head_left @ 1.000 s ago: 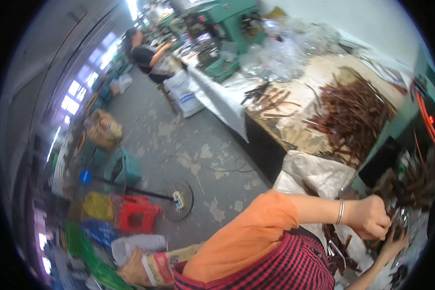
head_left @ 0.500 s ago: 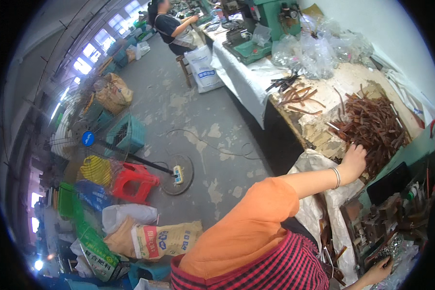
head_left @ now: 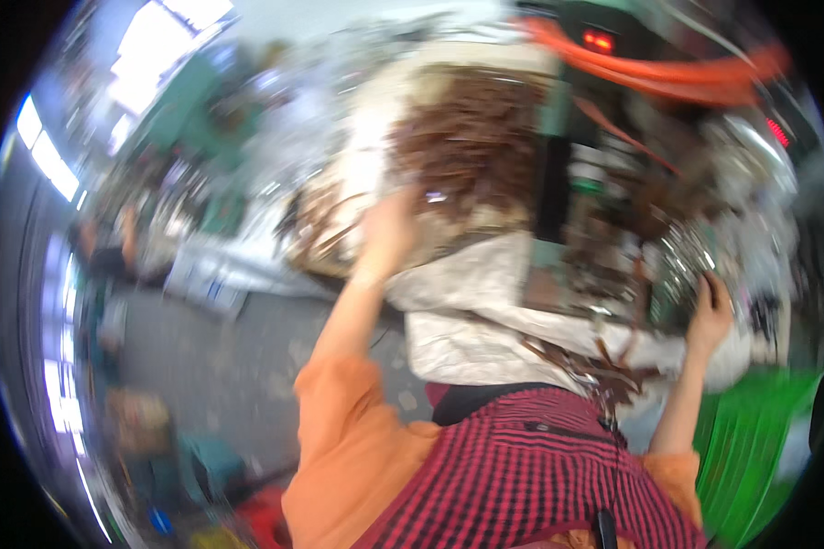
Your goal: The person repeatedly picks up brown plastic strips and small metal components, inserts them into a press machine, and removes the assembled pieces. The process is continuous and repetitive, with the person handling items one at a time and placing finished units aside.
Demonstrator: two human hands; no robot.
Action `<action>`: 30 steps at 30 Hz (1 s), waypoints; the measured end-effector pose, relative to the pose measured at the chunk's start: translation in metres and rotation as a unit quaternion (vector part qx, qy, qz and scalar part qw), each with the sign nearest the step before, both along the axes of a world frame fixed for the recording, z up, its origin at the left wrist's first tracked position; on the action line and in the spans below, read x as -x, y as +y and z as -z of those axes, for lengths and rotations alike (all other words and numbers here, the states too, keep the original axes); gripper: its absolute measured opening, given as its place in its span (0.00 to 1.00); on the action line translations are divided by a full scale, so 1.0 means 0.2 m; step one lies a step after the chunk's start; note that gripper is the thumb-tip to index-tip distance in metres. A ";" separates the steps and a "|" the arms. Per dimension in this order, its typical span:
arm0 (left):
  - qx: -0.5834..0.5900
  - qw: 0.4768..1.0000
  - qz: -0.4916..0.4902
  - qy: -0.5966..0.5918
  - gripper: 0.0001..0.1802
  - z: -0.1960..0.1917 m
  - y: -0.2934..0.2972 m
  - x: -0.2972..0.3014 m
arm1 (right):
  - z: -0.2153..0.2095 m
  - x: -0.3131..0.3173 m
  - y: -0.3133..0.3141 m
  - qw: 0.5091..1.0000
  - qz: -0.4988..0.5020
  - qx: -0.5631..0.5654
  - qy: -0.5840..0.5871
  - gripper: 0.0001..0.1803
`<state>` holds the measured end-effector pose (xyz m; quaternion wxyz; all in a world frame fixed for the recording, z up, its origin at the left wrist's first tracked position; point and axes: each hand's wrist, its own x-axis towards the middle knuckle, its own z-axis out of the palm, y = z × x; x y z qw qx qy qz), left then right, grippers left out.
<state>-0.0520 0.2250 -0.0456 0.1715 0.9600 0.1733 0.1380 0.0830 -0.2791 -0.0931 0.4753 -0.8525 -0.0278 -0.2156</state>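
A heap of thin brown strips (head_left: 471, 128) lies on the worn, pale worktop (head_left: 362, 156). My left hand (head_left: 392, 229) is at the near left edge of this heap, its fingers smeared by motion. Whether it holds a strip cannot be seen. Farther right, my right hand (head_left: 710, 316) is beside a machine bench, next to small shiny metal pieces (head_left: 682, 261). Its fingers look curled together around a dark gap; what they hold, if anything, is too blurred to make out.
White sacking (head_left: 467, 343) hangs over the bench edge before me, with loose brown strips (head_left: 604, 375) on it. A dark flat slab (head_left: 552, 188) stands between heap and machine. Orange tubing (head_left: 650, 69) crosses above. A green crate (head_left: 760, 448) is at my lower right.
My view has swung right, toward the bench, and blurred. My left hand has drawn to the heap's left edge. My right hand, low in the corner before, now shows more fully beside the metal pieces.
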 end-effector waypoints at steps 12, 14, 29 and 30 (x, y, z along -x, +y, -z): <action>0.379 0.879 0.019 -0.288 0.09 -0.09 -0.61 -0.16 | -0.47 0.18 0.57 0.956 -0.170 -0.239 -0.032 0.13; 0.409 0.846 0.043 -0.340 0.07 0.06 -0.61 -0.18 | -0.44 0.19 0.64 0.954 -0.157 -0.254 -0.036 0.17; 0.289 0.740 0.351 -0.495 0.06 -0.51 -0.95 -0.23 | -0.62 0.38 0.57 0.943 -0.242 -0.228 0.016 0.23; 0.204 0.775 0.367 -0.472 0.07 -0.46 -0.97 -0.21 | -0.63 0.36 0.44 0.965 -0.240 -0.108 -0.015 0.21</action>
